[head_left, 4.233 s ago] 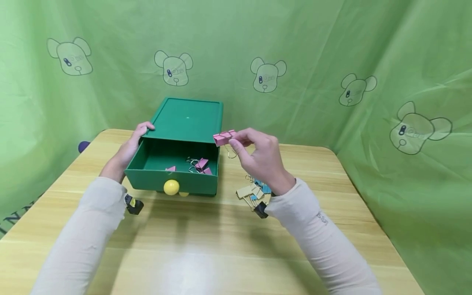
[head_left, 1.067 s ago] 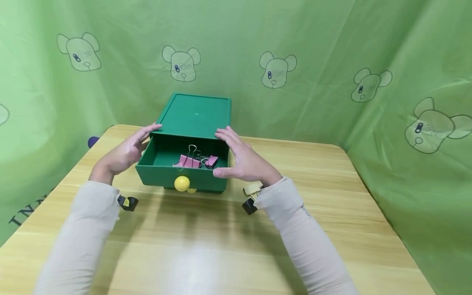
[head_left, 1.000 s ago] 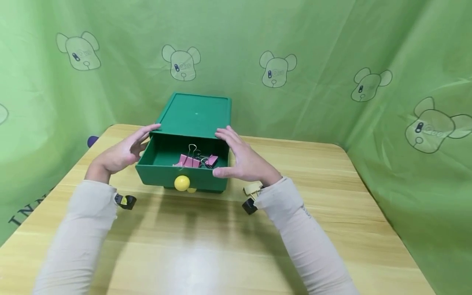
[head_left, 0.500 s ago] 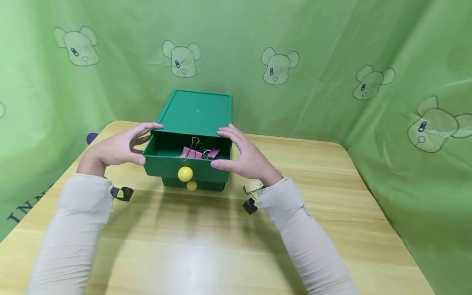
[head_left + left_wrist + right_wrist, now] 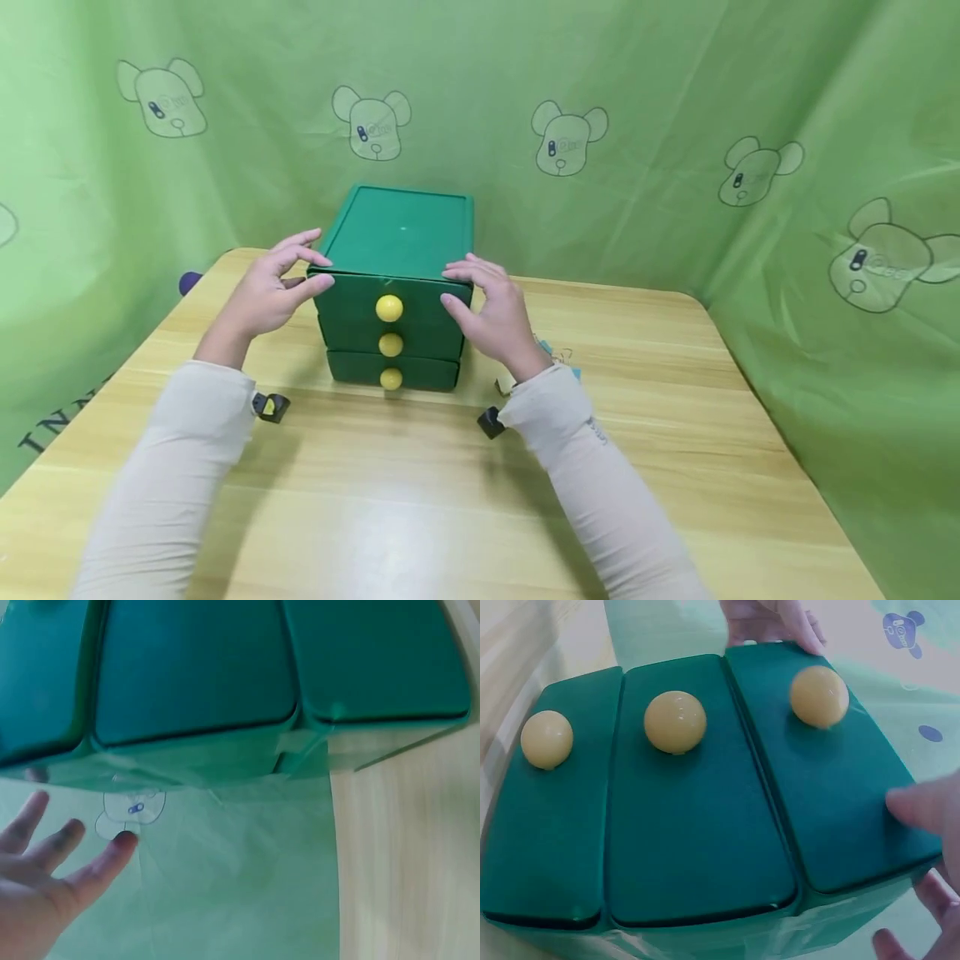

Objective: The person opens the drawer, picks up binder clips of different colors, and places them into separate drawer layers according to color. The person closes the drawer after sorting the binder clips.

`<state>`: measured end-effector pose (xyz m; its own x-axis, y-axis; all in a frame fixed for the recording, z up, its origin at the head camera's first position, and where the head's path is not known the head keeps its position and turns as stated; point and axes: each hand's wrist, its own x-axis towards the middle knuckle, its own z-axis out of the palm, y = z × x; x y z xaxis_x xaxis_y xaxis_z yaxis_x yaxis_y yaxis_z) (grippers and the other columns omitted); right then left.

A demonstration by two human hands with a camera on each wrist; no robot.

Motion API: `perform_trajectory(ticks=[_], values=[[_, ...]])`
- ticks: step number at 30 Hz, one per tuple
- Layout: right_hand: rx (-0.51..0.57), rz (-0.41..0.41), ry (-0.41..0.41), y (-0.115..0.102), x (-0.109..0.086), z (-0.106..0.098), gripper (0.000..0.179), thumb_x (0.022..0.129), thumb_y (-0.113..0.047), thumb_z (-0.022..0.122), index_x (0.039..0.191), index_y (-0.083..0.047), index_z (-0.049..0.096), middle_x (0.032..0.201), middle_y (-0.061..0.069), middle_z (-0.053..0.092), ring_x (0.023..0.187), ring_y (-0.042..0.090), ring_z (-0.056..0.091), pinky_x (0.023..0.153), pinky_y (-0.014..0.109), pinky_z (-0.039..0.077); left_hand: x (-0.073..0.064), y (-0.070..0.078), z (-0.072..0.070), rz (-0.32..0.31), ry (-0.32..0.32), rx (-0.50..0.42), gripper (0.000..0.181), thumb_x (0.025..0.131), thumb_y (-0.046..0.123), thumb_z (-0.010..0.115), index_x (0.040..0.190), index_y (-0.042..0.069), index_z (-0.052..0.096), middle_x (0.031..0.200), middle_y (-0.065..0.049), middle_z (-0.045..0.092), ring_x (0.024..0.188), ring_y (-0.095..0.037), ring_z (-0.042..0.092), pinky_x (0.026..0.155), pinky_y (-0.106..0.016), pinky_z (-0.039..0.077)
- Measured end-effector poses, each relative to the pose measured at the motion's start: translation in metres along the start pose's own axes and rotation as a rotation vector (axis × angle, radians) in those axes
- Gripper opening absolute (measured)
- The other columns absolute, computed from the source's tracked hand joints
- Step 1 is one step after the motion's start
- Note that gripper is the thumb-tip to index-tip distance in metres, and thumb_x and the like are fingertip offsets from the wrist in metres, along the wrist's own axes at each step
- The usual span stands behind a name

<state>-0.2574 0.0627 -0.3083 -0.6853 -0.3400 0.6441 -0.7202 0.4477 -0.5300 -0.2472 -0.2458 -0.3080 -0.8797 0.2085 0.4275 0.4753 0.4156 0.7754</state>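
Left fingers (image 5: 306, 256): being held loose and spread at the top left corner of the green box (image 5: 405, 233); nothing is being gripped.
Right fingers (image 5: 477, 273): being held a bit bent at the top right corner; nothing is being gripped.
Top drawer (image 5: 427, 302): being pushed into the box, it seems; best pressed evenly on both sides.
Counter (image 5: 405, 500): being stood on by the box.
Blue bits (image 5: 545, 345): being shown only from the head; the box's right side is being seen better from the right wrist.
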Motion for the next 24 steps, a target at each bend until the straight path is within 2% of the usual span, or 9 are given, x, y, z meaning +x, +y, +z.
perform_trajectory(ticks=[4,7,11,14,16,18,21,22,24], values=[[-0.023,-0.014,0.060,0.000,0.001,0.007,0.021,0.087,-0.006,0.071,0.108,-0.001,0.070,0.116,0.009,0.068,0.128,0.024,0.048,0.108,0.037,0.033,0.001,0.001,0.006,0.032,0.100,0.038,0.016,0.093,0.006,0.065,0.102,-0.007,0.062,0.146,-0.016,0.043,0.135,-0.037,0.037,0.098,-0.059,0.039],[-0.024,-0.002,0.080,-0.002,0.001,0.009,0.021,0.087,-0.005,0.072,0.107,-0.002,0.070,0.115,0.009,0.068,0.127,0.023,0.048,0.108,0.037,0.033,0.002,0.002,0.010,0.037,0.134,0.067,0.014,0.093,0.006,0.065,0.101,-0.006,0.061,0.142,-0.015,0.048,0.131,-0.035,0.042,0.097,-0.057,0.042],[-0.025,0.024,0.080,-0.002,-0.001,0.010,0.024,0.088,-0.006,0.071,0.111,-0.002,0.069,0.119,0.008,0.066,0.130,0.022,0.046,0.110,0.036,0.030,0.005,0.001,0.013,0.051,0.122,0.101,0.017,0.091,0.006,0.067,0.101,-0.004,0.058,0.140,-0.015,0.050,0.132,-0.034,0.042,0.102,-0.054,0.038],[-0.032,0.018,0.072,-0.003,-0.006,0.011,0.031,0.089,-0.012,0.070,0.118,-0.002,0.065,0.128,0.009,0.062,0.133,0.021,0.042,0.111,0.039,0.028,0.007,-0.001,0.016,0.025,0.097,0.106,0.027,0.087,0.006,0.073,0.102,-0.002,0.052,0.144,-0.013,0.047,0.134,-0.035,0.040,0.108,-0.050,0.032],[-0.041,-0.016,0.112,-0.005,-0.013,0.014,0.035,0.089,-0.015,0.069,0.121,-0.002,0.064,0.131,0.011,0.059,0.133,0.022,0.043,0.109,0.043,0.030,0.009,-0.002,0.018,-0.004,0.083,0.099,0.035,0.084,0.007,0.076,0.103,-0.001,0.047,0.148,-0.011,0.043,0.136,-0.035,0.038,0.110,-0.048,0.029],[-0.054,-0.090,0.207,-0.008,-0.021,0.018,0.031,0.089,-0.015,0.068,0.115,0.001,0.066,0.125,0.014,0.063,0.125,0.025,0.051,0.103,0.046,0.037,0.010,-0.003,0.019,-0.017,0.079,0.110,0.038,0.084,0.007,0.076,0.104,0.000,0.044,0.150,-0.009,0.041,0.137,-0.034,0.036,0.110,-0.049,0.028],[-0.054,-0.220,0.352,-0.009,-0.032,0.026,0.018,0.088,-0.010,0.064,0.099,0.004,0.069,0.100,0.016,0.070,0.096,0.027,0.065,0.085,0.042,0.048,0.011,-0.005,0.020,-0.009,0.090,0.112,0.038,0.086,0.007,0.074,0.106,0.000,0.042,0.150,-0.010,0.040,0.138,-0.033,0.033,0.110,-0.051,0.027],[-0.031,-0.255,0.354,-0.009,-0.035,0.029,0.016,0.088,-0.008,0.063,0.094,0.005,0.069,0.091,0.016,0.070,0.086,0.026,0.066,0.078,0.039,0.051,0.011,-0.005,0.020,-0.005,0.097,0.109,0.038,0.086,0.006,0.074,0.106,0.000,0.042,0.150,-0.010,0.040,0.139,-0.033,0.032,0.111,-0.051,0.027],[0.037,-0.252,0.239,-0.009,-0.040,0.036,0.014,0.087,-0.006,0.062,0.093,0.005,0.068,0.082,0.013,0.069,0.072,0.021,0.064,0.069,0.031,0.053,0.011,-0.006,0.020,0.000,0.110,0.099,0.039,0.086,0.006,0.074,0.107,0.000,0.042,0.150,-0.010,0.040,0.139,-0.032,0.031,0.111,-0.052,0.026]])
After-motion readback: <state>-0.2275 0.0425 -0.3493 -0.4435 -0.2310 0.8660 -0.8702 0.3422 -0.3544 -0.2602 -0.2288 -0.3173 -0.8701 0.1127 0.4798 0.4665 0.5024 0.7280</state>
